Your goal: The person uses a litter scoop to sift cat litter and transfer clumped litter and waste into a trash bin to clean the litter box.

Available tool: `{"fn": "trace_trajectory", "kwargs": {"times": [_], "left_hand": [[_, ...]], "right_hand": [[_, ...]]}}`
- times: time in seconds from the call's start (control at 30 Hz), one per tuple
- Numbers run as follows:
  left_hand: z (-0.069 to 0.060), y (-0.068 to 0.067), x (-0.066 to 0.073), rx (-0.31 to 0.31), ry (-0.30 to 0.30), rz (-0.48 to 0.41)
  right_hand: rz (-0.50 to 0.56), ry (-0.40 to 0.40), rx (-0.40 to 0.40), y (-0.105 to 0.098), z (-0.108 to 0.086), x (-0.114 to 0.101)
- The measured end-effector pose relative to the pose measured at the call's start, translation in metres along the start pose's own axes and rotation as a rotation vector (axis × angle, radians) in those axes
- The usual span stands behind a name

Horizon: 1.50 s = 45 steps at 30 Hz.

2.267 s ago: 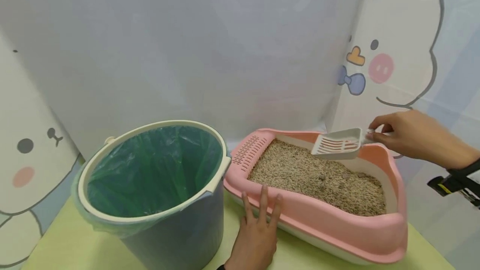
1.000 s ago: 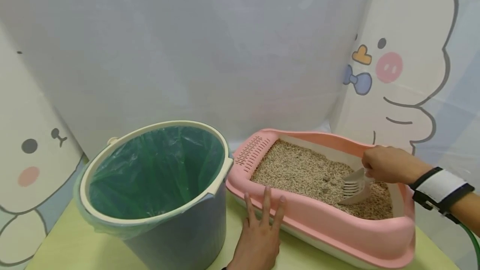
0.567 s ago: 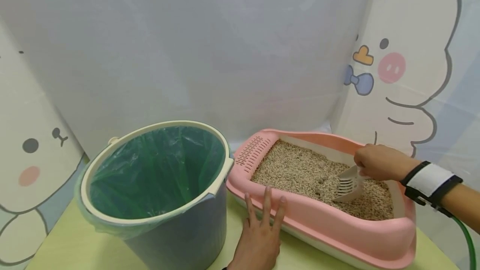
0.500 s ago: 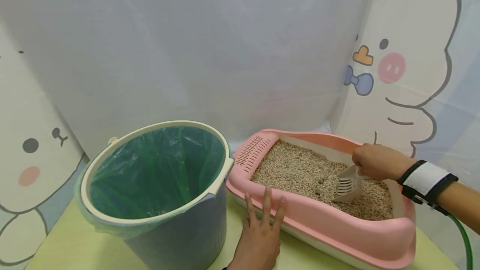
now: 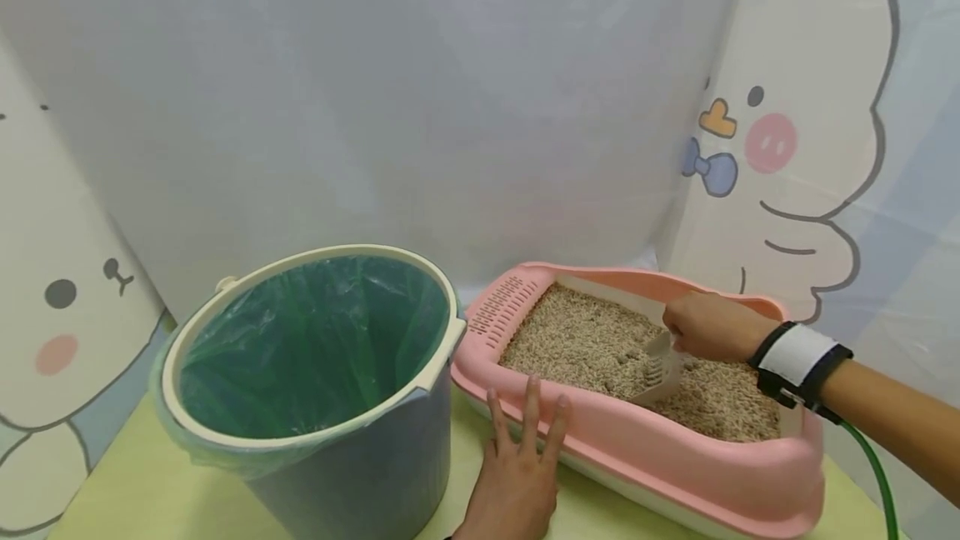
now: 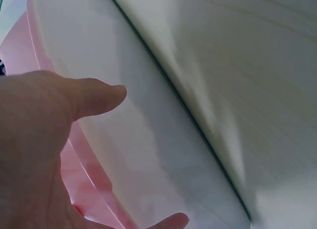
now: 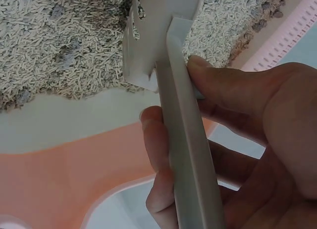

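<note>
My right hand [image 5: 716, 326] grips the handle of a pale slotted litter scoop [image 5: 660, 372], whose blade is tilted with its lower edge in the pellet litter [image 5: 577, 340]. In the right wrist view, thumb and fingers wrap the scoop handle [image 7: 190, 140]. The litter fills a pink and white litter box [image 5: 697, 457]. Darker clumps [image 7: 69, 53] show in the litter. My left hand [image 5: 513, 482] has its fingers spread, with fingertips against the box's near pink side. In the left wrist view, its thumb [image 6: 99, 96] is straight beside the box's white lower wall [image 6: 133, 140].
Left of the box stands a grey bucket [image 5: 375, 473] with a cream rim, lined with a green plastic bag [image 5: 315, 348]. Both stand on a yellow-green table [image 5: 157, 482]. A pale curtain [image 5: 360, 107] with cartoon figures hangs behind and at the sides.
From above the box, the scoop has gone down into the litter, then moved leftward through it with my right hand. My left hand stays at the box's near side.
</note>
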State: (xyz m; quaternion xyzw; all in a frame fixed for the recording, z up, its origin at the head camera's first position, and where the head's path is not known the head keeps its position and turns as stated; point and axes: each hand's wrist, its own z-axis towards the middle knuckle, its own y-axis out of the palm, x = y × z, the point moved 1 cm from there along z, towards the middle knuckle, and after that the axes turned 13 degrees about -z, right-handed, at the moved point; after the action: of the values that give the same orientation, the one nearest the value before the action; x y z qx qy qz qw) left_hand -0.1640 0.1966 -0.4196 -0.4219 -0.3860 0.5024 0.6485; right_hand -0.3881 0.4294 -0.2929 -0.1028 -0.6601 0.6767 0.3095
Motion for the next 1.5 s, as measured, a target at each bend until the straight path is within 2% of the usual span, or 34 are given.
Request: {"fn": "trace_trajectory", "kwargs": {"times": [0.13,0.33,0.53,0.77,0.9,1.03,1.2,1.4,1.5], "left_hand": [[0.0,0.001,0.001,-0.014,-0.008,-0.013],[-0.001,0.002,0.001,0.013,0.004,-0.018],[-0.001,0.002,0.001,0.015,0.0,0.014],[-0.001,0.003,0.002,-0.005,-0.019,-0.044],[0.0,0.003,0.001,0.003,-0.015,-0.027],[0.0,0.004,0.0,0.011,-0.013,-0.015],[0.001,0.003,-0.001,-0.002,-0.02,-0.034],[0.001,0.003,-0.001,0.004,-0.021,-0.009],[0.001,0.004,0.0,0.004,-0.028,-0.015]], "right_hand": [[0.022,0.025,-0.023,0.001,0.001,0.0],[0.053,0.066,-0.074,0.004,-0.002,0.007],[0.082,0.073,-0.074,0.008,0.0,0.009],[0.098,0.078,-0.071,0.012,0.005,0.008],[0.134,0.088,-0.067,0.014,0.009,0.006],[0.19,0.057,-0.045,0.024,0.017,0.003],[0.234,0.037,-0.074,0.038,0.026,-0.003],[0.293,0.029,-0.121,0.044,0.026,-0.005],[0.36,0.031,-0.141,0.047,0.022,-0.002]]}}
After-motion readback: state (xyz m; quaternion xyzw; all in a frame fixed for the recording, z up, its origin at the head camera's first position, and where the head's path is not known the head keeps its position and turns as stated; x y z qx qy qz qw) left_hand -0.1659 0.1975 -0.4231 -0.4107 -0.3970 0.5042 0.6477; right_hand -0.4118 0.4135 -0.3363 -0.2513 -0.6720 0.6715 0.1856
